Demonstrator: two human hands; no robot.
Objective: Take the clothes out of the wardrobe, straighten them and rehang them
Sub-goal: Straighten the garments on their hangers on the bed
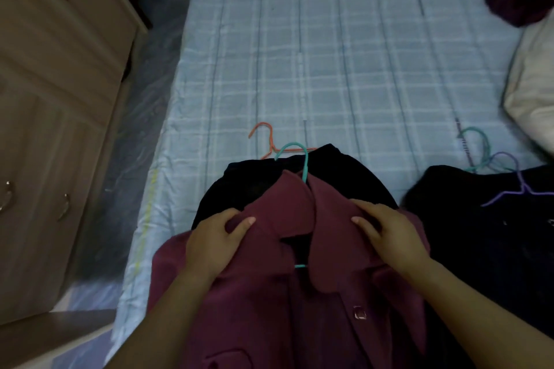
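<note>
1. The maroon shirt lies front-up on the bed and is threaded on the teal hanger, whose hook pokes out past the collar
2. Under the hook end of that hanger lies a black garment, and an orange hanger shows just beyond the hook
3. The cloth looks soft, fairly thick and limp. I judge it light and not fragile, but likely to slump or slide off so thin a hanger unless the shoulders sit squarely
4. The best hold is probably at the two shoulders, either side of the hanger's neck, and then the hook itself for lifting
5. The left hand sits left of the hanger's neck, with the thumb and curled fingers pinching a fold of the shirt at the collar edge
6. The right hand sits right of the hanger's neck, laid over collar and shoulder with the fingers nearly straight, so it is pressing the cloth and not clasping it
7. Both palms face down, the wrists are low, and the forearms reach in from the shirt's hem side
</note>
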